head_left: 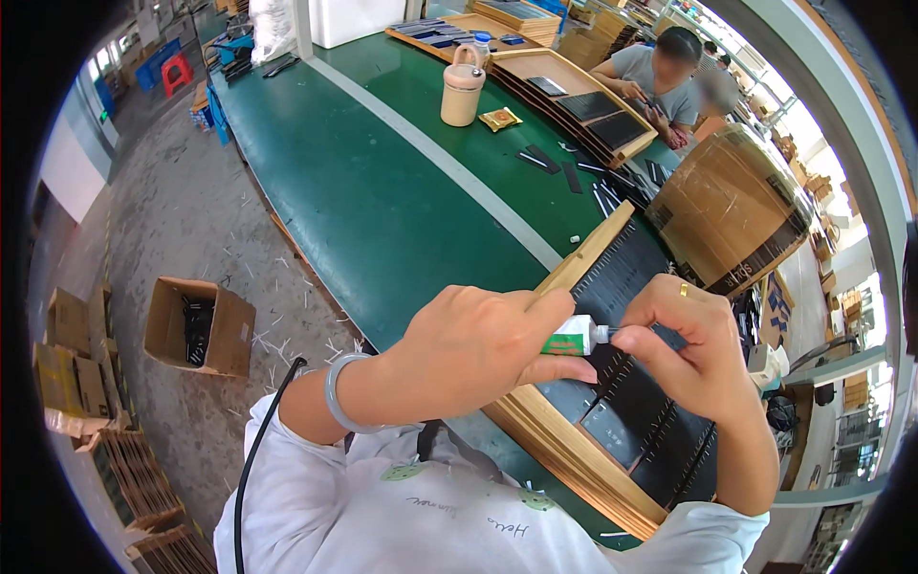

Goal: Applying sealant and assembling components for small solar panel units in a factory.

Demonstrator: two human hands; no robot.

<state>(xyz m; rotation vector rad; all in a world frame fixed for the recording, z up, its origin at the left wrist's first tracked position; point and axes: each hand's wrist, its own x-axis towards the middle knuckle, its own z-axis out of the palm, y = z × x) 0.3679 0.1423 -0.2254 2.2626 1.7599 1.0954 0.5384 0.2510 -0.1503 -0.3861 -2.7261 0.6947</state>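
Observation:
My left hand (478,340) is closed around a small green and white glue tube (572,337), its nozzle pointing right. My right hand (690,335), with a gold ring on one finger, pinches at the tip of the nozzle with thumb and forefinger. Both hands hover over a shallow wooden tray (545,435) filled with rows of flat black rectangular pieces (631,421). The tray lies on the near edge of a long green table (382,191).
A beige lidded jug (463,88) and a small yellow packet (500,119) stand farther along the table, with loose black strips (550,161) nearby. Another person (660,77) works at similar trays at the far right. A large brown wrapped box (732,206) sits right. Open cardboard boxes (196,325) lie on the floor left.

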